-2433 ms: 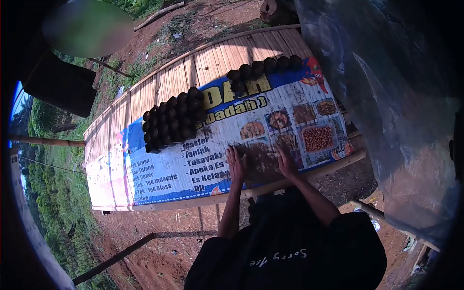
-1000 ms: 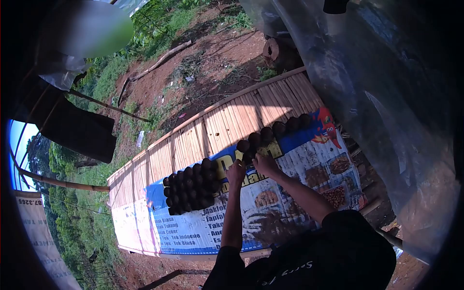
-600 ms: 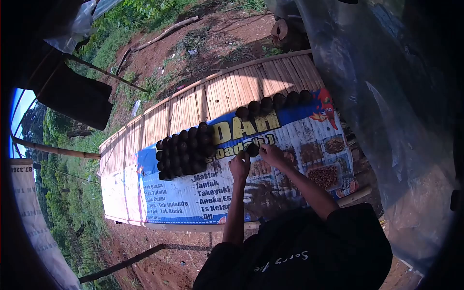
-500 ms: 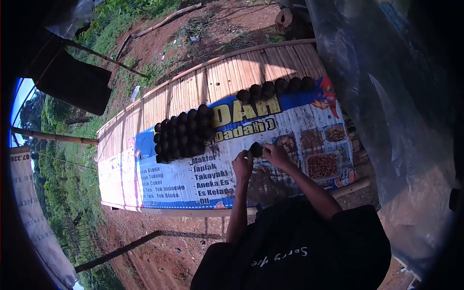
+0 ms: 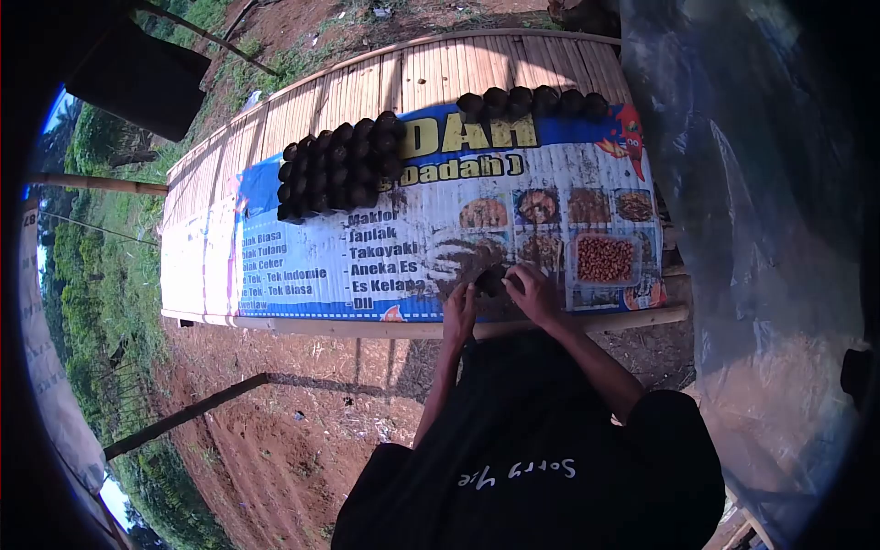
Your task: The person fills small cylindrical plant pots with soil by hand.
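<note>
While pinching opposite sides with narrowed left fingers [image 5: 468, 295] and right fingers [image 5: 520, 277], holding a small black cup-shaped pot [image 5: 490, 280] midway between. At the near side of the banner-covered bamboo-slat surface [image 5: 449, 62].

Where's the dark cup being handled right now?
In the head view, just right of centre: the dark cup is held between the left hand and right hand, over the smeared dirt near the banner's near edge.
</note>
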Demonstrator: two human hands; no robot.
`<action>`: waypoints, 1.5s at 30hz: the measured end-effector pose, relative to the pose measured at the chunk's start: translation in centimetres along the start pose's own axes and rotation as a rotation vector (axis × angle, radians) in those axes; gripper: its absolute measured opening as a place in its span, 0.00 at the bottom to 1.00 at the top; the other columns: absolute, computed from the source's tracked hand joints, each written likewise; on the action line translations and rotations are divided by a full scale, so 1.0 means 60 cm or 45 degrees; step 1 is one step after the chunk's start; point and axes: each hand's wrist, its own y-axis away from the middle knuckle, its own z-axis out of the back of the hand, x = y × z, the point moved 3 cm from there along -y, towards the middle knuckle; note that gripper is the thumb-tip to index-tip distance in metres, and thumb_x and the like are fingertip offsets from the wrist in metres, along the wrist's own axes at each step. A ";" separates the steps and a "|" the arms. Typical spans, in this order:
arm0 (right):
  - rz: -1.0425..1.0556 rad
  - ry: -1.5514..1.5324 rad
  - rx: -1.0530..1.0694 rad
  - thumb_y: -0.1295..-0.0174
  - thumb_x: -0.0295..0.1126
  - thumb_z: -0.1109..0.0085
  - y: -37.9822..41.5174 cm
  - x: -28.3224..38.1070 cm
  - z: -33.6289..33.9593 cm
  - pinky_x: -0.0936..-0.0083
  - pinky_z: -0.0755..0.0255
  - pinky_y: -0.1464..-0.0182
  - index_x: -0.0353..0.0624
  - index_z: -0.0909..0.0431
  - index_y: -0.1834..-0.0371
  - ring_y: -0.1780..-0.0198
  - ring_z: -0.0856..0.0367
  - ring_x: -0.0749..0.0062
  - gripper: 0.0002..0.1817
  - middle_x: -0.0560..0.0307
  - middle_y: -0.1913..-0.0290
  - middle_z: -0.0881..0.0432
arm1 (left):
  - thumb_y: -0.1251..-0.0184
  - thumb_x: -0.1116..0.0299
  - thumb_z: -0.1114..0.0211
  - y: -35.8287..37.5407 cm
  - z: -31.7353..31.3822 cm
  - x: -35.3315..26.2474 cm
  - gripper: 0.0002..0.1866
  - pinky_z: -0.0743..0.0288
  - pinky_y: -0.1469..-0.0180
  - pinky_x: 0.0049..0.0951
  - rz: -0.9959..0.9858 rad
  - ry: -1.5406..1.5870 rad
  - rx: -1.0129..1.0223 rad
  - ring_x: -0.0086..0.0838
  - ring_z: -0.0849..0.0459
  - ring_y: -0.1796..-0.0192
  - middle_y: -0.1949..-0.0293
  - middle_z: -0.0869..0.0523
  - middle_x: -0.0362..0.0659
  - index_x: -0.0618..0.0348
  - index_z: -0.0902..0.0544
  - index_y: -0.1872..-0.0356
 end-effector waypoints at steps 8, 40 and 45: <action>0.322 0.403 0.271 0.49 0.32 0.33 -0.018 0.023 -0.036 0.67 0.31 0.49 0.46 0.16 0.66 0.55 0.25 0.63 0.07 0.61 0.64 0.19 | 0.30 0.61 0.44 0.023 0.054 0.033 0.14 0.24 0.60 0.37 -0.072 -0.087 0.041 0.45 0.15 0.59 0.63 0.15 0.54 0.64 0.20 0.58; 0.148 -0.015 -0.202 0.47 0.26 0.35 -0.216 0.158 0.079 0.68 0.29 0.52 0.47 0.26 0.45 0.56 0.26 0.62 0.23 0.53 0.52 0.21 | 0.31 0.63 0.41 0.029 0.187 0.149 0.14 0.22 0.65 0.29 -0.069 0.006 0.060 0.28 0.16 0.70 0.69 0.15 0.48 0.65 0.20 0.57; 0.311 0.355 0.218 0.51 0.30 0.31 -0.103 0.061 0.000 0.61 0.35 0.47 0.46 0.17 0.68 0.52 0.27 0.58 0.07 0.57 0.61 0.24 | 0.31 0.59 0.41 0.061 0.149 0.130 0.16 0.23 0.67 0.31 0.154 0.110 0.154 0.32 0.15 0.67 0.67 0.15 0.49 0.59 0.22 0.52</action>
